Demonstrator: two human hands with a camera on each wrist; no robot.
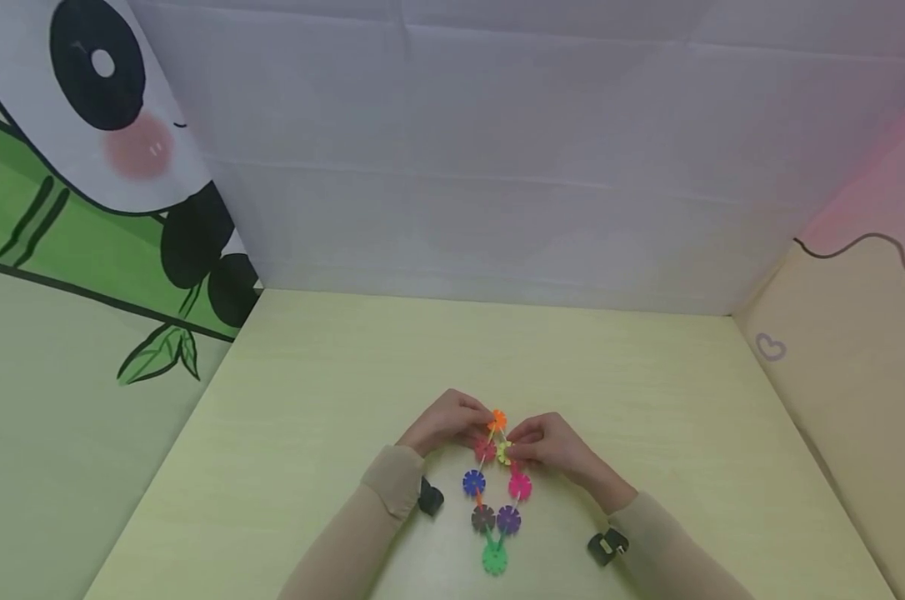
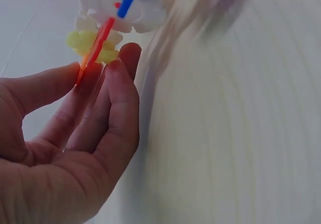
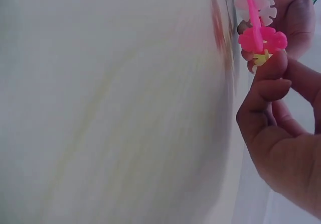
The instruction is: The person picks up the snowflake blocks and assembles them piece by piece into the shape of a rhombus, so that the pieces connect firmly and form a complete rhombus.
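Notched plastic snowflake discs, joined edge to edge, form a long loop between the two hands. At its top, my left hand pinches the orange disc between thumb and fingers. My right hand pinches the yellow disc just below it. Down the left side run a red disc, a blue disc and a brown disc. A pink disc and a purple disc make up the right side, with white pieces between. The green disc hangs at the bottom.
Beneath the hands lies a pale yellow tabletop. A white sheet stands at the back, with painted panels to the left and right. Small dark camera mounts are strapped at both wrists.
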